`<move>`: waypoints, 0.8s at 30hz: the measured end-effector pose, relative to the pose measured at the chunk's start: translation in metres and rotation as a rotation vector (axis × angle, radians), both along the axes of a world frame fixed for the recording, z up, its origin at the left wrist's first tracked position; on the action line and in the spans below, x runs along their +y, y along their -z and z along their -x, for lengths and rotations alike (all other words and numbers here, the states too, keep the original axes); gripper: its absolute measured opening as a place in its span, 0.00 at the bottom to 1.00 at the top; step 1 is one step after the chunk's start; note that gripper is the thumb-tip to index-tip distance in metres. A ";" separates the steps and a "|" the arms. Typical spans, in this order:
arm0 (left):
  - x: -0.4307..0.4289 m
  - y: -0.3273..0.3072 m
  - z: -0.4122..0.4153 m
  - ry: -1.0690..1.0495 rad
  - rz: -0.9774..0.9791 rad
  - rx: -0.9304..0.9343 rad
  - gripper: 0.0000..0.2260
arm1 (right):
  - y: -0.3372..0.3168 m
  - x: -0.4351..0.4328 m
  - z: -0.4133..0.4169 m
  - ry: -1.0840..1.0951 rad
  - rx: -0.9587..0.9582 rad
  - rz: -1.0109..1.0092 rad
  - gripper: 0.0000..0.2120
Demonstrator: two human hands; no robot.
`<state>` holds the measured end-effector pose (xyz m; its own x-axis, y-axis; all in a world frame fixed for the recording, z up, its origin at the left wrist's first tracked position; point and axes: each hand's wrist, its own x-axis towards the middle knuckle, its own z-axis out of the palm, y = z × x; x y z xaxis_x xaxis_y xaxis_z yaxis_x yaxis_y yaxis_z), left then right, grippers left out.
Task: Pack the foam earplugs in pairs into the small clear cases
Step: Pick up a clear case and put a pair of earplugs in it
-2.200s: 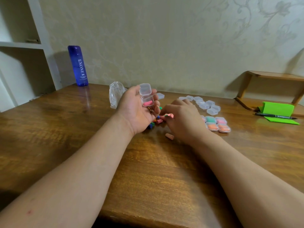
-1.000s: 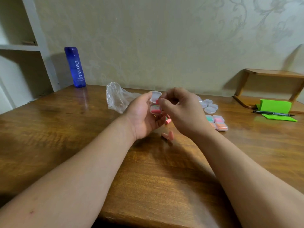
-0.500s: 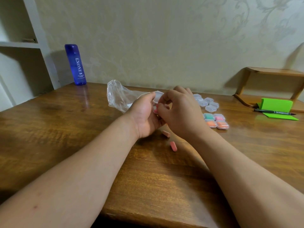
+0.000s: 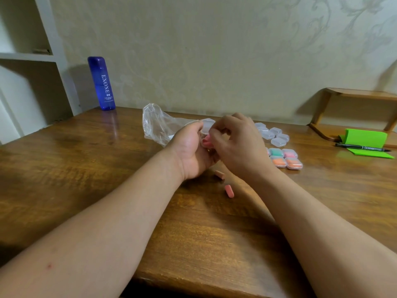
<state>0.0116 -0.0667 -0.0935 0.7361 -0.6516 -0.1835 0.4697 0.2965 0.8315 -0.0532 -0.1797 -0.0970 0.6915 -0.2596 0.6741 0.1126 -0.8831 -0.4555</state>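
Our left hand (image 4: 191, 153) has its grip clenched around a clear case (image 4: 206, 126) with a pink earplug (image 4: 206, 141) in it, above the table (image 4: 86, 168). Our right hand (image 4: 238, 145) curls its fingers at the case; we cannot tell what its grip pinches. 2 loose earplugs (image 4: 229, 191) lie near.

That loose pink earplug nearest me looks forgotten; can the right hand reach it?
Probably yes: the pink earplug lies uncovered on the table beside the right forearm. But the right hand has fingers curled at the clear case in the left hand, so it must pull back.
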 end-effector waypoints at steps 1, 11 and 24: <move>0.000 0.000 0.001 0.001 0.004 0.006 0.23 | -0.002 -0.003 0.000 -0.014 -0.015 -0.086 0.06; 0.002 -0.006 0.009 0.108 0.014 0.014 0.23 | -0.007 -0.020 0.008 -0.135 0.119 -0.579 0.18; 0.010 -0.007 0.001 0.041 0.034 0.073 0.28 | 0.003 -0.011 0.011 -0.213 0.166 -0.030 0.09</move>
